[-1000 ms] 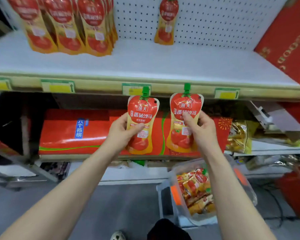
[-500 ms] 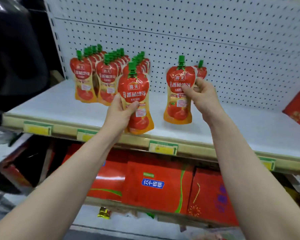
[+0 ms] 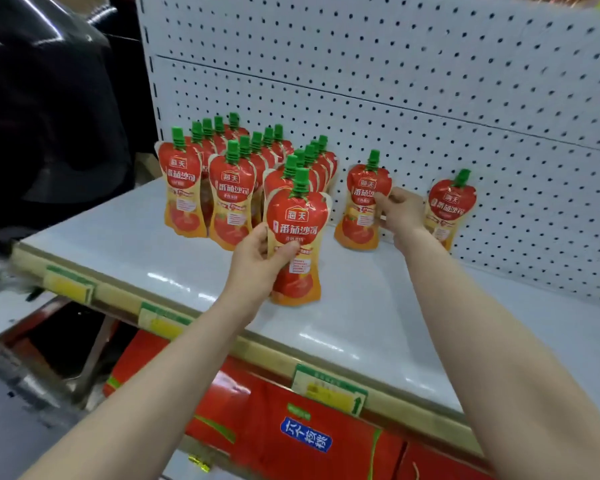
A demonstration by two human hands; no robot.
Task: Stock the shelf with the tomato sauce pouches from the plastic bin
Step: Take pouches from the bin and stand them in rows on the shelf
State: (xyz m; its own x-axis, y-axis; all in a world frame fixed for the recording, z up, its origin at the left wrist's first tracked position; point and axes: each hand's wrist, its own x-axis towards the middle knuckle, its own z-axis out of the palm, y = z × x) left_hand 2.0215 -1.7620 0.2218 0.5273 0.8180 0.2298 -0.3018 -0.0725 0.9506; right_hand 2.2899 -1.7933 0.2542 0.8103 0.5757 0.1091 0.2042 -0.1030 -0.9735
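My left hand (image 3: 257, 265) grips a red tomato sauce pouch (image 3: 300, 233) with a green cap, upright over the white shelf (image 3: 361, 306), in front of the third row. My right hand (image 3: 400, 213) holds a second pouch (image 3: 359, 206) by its right edge, its base at the shelf near the back. Several pouches (image 3: 229, 174) stand in three rows at the shelf's left. One lone pouch (image 3: 449, 209) leans against the pegboard behind my right wrist. The plastic bin is out of view.
A white pegboard back panel (image 3: 430, 98) rises behind the shelf. Yellow price tags (image 3: 329, 389) line the shelf's front edge. Red gift boxes (image 3: 291, 438) fill the shelf below. A dark shiny bag (image 3: 42, 109) sits at the left.
Both hands have carried their pouches up from below the shelf edge and forward over the shelf. The right pouch now sits close to the back; the view has moved closer.
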